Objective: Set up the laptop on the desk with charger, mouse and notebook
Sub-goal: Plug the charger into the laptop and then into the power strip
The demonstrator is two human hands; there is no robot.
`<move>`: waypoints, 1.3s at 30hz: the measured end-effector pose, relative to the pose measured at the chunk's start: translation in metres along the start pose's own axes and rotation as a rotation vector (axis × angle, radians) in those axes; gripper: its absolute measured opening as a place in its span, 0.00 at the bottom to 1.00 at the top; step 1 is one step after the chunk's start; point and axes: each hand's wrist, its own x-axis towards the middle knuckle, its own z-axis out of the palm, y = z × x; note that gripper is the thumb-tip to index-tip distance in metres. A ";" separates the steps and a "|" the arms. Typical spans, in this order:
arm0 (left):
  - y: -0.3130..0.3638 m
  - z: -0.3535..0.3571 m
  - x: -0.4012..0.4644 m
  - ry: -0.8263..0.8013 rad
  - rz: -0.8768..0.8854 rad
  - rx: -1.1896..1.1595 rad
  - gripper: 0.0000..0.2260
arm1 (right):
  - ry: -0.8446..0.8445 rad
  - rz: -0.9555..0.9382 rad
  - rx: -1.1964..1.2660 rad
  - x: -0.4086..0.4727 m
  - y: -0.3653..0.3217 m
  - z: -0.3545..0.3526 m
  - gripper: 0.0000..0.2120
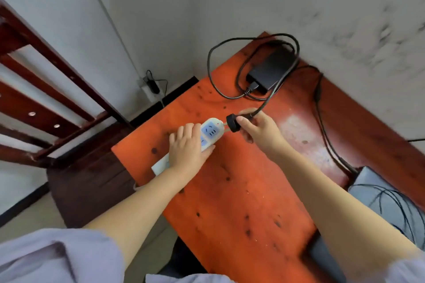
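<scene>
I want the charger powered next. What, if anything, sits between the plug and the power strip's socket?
Nothing visible. The right hand holds the black plug with its prongs at the end outlet of the white power strip, which the left hand steadies on the desk.

Short lilac-grey sleeves end above both bare forearms and hands.

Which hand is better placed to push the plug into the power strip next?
The right hand. It already grips the black plug, prongs aimed at the power strip socket. The left hand is pressing the strip down on the desk.
</scene>
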 end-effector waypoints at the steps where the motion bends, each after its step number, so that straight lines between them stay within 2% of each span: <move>1: -0.001 0.001 0.000 0.018 0.008 -0.010 0.26 | -0.036 -0.041 -0.075 0.003 -0.005 0.006 0.05; 5: -0.001 0.002 -0.001 0.028 0.008 -0.028 0.25 | -0.147 -0.098 -0.317 0.014 -0.013 0.021 0.05; 15: 0.000 0.003 -0.001 0.035 0.010 -0.003 0.25 | -0.217 -0.225 -0.542 0.023 -0.021 0.029 0.02; 22: -0.001 0.003 0.000 0.004 0.000 0.019 0.26 | -0.302 -0.313 -0.802 0.031 -0.040 0.042 0.09; 28: 0.000 0.003 0.000 0.009 0.005 0.000 0.25 | -0.181 -0.257 -0.714 0.025 -0.032 0.037 0.09; 34: 0.000 0.003 0.000 0.002 0.004 0.041 0.26 | -0.295 -0.285 -0.900 0.028 -0.051 0.049 0.11; 39: 0.000 0.002 0.001 0.002 0.014 0.062 0.25 | -0.305 -0.231 -1.031 0.036 -0.060 0.055 0.12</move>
